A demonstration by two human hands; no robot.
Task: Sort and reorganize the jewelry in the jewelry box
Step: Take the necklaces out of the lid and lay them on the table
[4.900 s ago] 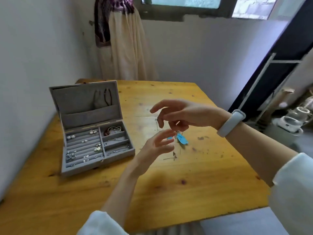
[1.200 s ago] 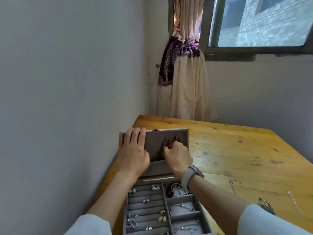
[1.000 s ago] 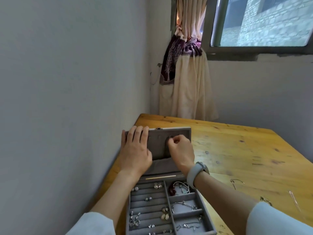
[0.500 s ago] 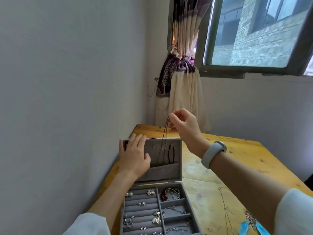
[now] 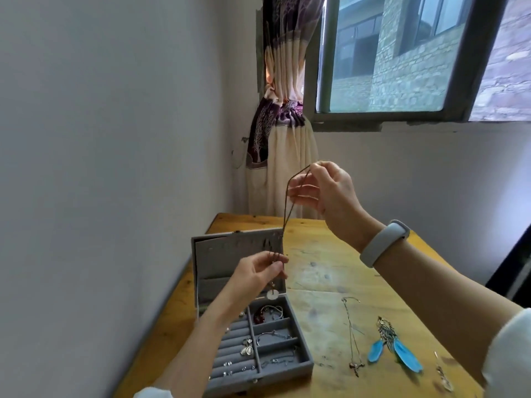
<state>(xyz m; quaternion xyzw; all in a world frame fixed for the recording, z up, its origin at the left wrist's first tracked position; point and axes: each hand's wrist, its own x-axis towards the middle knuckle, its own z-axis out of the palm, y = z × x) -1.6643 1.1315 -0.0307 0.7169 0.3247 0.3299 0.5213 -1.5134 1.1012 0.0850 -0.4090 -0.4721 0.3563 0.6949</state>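
Both hands pinch the cord necklace [image 5: 288, 208], right hand [image 5: 327, 191] high at frame centre, left hand [image 5: 258, 274] below over the jewelry box [image 5: 301, 366]; risk: dangling pendant [image 5: 271, 295] snags the lid pocket.

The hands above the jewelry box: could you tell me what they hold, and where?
A cord necklace: right hand pinches its top loop, left hand grips it lower, just above the round pendant.

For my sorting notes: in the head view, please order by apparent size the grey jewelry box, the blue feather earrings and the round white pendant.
1. Grey jewelry box, clearly largest.
2. Blue feather earrings lying on the wooden table.
3. Round white pendant, smallest, hanging on the brown cord.
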